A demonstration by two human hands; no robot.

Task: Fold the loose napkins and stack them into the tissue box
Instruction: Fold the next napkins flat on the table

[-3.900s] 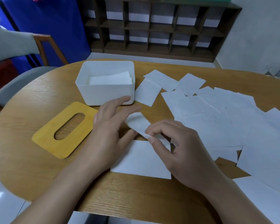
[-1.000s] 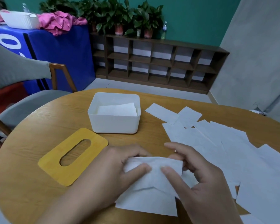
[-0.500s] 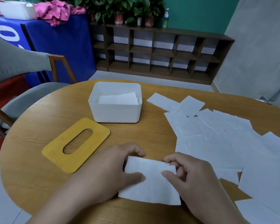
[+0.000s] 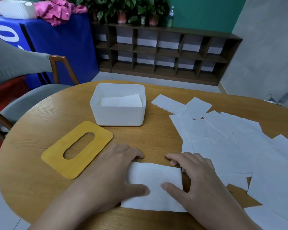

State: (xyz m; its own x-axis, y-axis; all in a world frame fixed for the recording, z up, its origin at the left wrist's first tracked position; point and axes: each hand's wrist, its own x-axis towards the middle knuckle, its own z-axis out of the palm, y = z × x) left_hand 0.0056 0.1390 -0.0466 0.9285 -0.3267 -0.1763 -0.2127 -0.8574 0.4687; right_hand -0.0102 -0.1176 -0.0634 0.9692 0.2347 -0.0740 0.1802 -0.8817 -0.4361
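Note:
A folded white napkin point(image 4: 156, 180) lies flat on the wooden table point(image 4: 48, 117) near its front edge. My left hand point(image 4: 106, 176) rests on the napkin's left end, thumb pressing on top and fingertips just past the far edge. On the right end, my right hand point(image 4: 203, 185) does the same, its thumb on the paper. The white tissue box point(image 4: 118, 117) stands open behind, with folded napkins point(image 4: 121, 101) stacked inside. Several loose napkins point(image 4: 223, 143) overlap on the right half of the table.
The yellow slotted box lid point(image 4: 76, 148) lies flat to the left of my left hand, in front of the box. A grey chair point(image 4: 15, 67) stands at the table's left. A dark shelf unit point(image 4: 165, 52) lines the far wall.
One second ago the napkin's top flap was raised between my hands. It has since been folded down, and the napkin now lies flat under both thumbs. The view has shifted closer.

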